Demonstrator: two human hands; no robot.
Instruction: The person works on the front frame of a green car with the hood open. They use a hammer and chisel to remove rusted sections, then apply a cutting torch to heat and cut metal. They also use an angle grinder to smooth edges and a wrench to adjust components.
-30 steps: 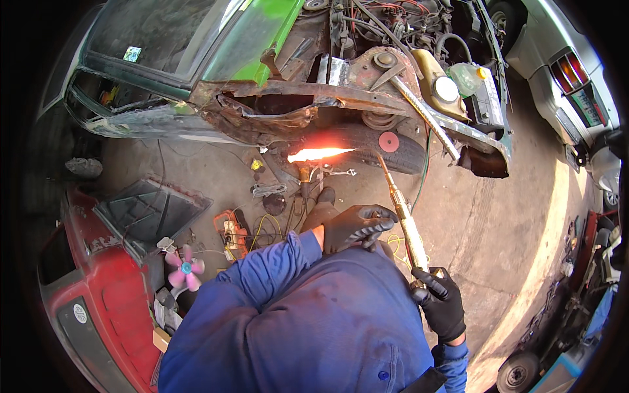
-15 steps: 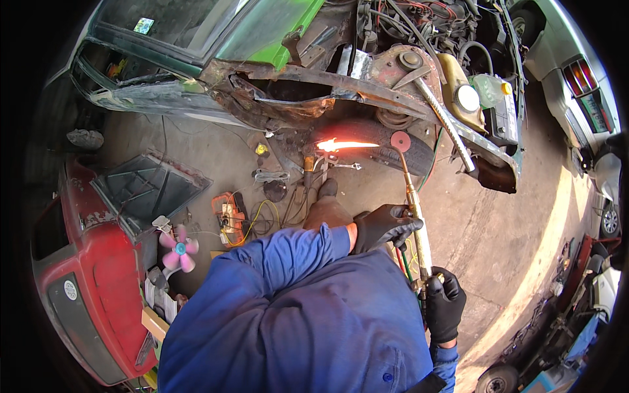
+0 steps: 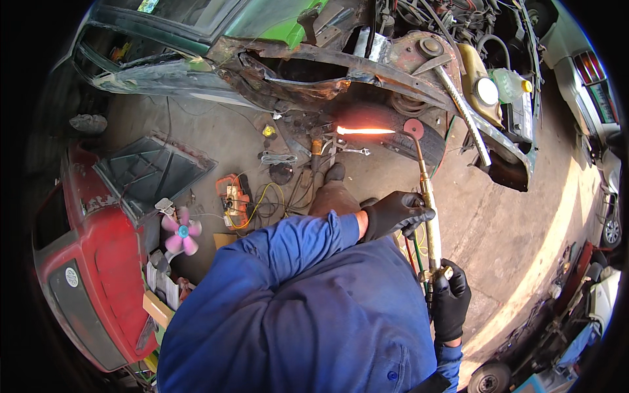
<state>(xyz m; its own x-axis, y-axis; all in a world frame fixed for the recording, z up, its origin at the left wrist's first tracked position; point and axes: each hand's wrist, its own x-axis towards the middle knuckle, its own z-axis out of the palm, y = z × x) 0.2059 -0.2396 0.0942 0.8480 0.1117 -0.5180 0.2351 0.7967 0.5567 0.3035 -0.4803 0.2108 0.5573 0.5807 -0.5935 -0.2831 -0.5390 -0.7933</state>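
Head view: grasping the torch [image 3: 429, 196] near its lower end with the black-gloved right hand [image 3: 451, 300] curled round it. Stretched across with the black-gloved left hand [image 3: 394, 216] to the middle of the torch, touching it or just beside it; no telling whether gripping or merely resting there. Aiming the torch away, ahead and to the right of the blue-clad body [image 3: 301, 301], with its bent tip [image 3: 419, 150] turned left. Spouting a bright flame [image 3: 363, 131] leftward from that tip, in front of a tire [image 3: 430, 142], with a pink disc [image 3: 413, 128] just beside. Hung below the torch, red and green hoses [image 3: 418, 257]. Near the dark shoe [image 3: 335, 172] on the floor [image 3: 475, 209], a wrench [image 3: 358, 152], a coil of wire [image 3: 279, 158] and, further left, an orange machine [image 3: 234, 200]. Beyond to the left, a pink-bladed fan [image 3: 183, 231], a dark panel [image 3: 147, 169] and a red vehicle body [image 3: 114, 275]. Above the tire, a rusted wheel arch [image 3: 301, 92] of a partly green car [image 3: 278, 29]. Laid over its front end, a hammer [image 3: 465, 118] with a long ribbed handle; close by, a tan tank [image 3: 470, 69], a bottle [image 3: 510, 85] and a battery [image 3: 522, 121]. Farthest right, a pale car [image 3: 569, 65].
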